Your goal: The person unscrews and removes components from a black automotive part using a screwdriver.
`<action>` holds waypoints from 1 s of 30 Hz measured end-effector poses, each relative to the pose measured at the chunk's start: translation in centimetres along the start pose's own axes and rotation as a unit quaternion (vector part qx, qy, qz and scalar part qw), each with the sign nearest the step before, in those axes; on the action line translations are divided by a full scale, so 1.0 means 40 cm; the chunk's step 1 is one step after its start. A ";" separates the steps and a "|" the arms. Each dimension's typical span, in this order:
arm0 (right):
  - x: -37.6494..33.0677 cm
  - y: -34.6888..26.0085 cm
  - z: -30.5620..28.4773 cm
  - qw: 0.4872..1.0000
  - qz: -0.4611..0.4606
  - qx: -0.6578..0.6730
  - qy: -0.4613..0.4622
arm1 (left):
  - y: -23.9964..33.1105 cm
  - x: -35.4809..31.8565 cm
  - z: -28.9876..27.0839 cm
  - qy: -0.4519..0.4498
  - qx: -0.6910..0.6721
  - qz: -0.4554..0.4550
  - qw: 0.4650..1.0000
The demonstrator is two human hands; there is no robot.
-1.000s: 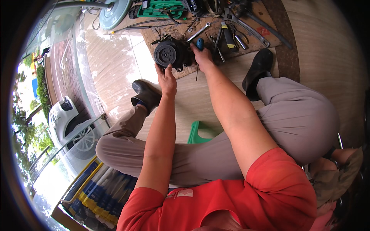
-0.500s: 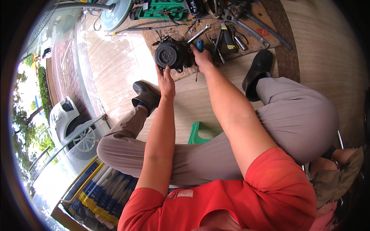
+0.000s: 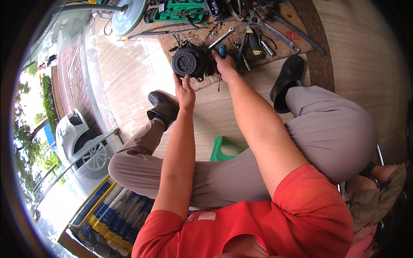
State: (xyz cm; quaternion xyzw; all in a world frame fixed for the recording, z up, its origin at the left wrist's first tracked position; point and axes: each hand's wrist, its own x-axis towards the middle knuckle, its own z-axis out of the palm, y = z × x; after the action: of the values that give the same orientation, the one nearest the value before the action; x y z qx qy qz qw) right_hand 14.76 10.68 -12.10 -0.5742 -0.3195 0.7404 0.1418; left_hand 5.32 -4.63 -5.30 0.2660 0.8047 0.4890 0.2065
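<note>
A black compressor-like machine part (image 3: pixel 186 62) with a round pulley face lies on a worn wooden board (image 3: pixel 284 41). My left hand (image 3: pixel 185 88) holds its near left rim, with the thumb and fingers against the edge. At its right side is my right hand (image 3: pixel 224 65), closed around a screwdriver (image 3: pixel 222 51) with a blue handle. The screwdriver's thin shaft comes out below the hand and points back toward me. My right fingertips reach the part's right side; whether they also grip it I cannot tell.
Around the board lie a combination wrench (image 3: pixel 221 37), an adjustable wrench (image 3: pixel 275 32), pliers (image 3: pixel 267 41), a yellow-black handled tool (image 3: pixel 254 44) and a green tool case (image 3: pixel 178 10). A round pale-green base (image 3: pixel 129 17) stands far left. A green stool (image 3: pixel 220 150) shows under my legs.
</note>
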 end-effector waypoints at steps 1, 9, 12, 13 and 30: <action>0.000 0.002 0.003 1.000 -0.002 0.000 0.001 | -0.014 0.002 -0.006 0.006 0.052 0.026 0.998; 0.039 0.042 0.002 0.998 -0.045 -0.028 0.027 | 0.040 0.007 -0.008 0.019 0.100 0.027 0.994; 0.046 0.049 0.007 0.998 -0.049 -0.036 0.035 | 0.059 0.013 -0.022 0.019 0.114 0.002 0.993; 0.049 0.050 0.005 0.998 -0.044 -0.039 0.034 | 0.065 0.014 -0.023 0.016 0.122 -0.008 0.992; 0.028 0.033 -0.002 0.992 -0.060 -0.097 0.055 | 0.016 0.040 -0.039 -0.019 0.031 -0.077 0.996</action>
State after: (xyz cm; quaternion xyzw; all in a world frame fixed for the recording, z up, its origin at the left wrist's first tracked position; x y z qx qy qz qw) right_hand 14.69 10.35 -13.81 -0.6050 -0.4154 0.6631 0.1472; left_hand 3.31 -4.46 -4.17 0.2187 0.8336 0.4413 0.2501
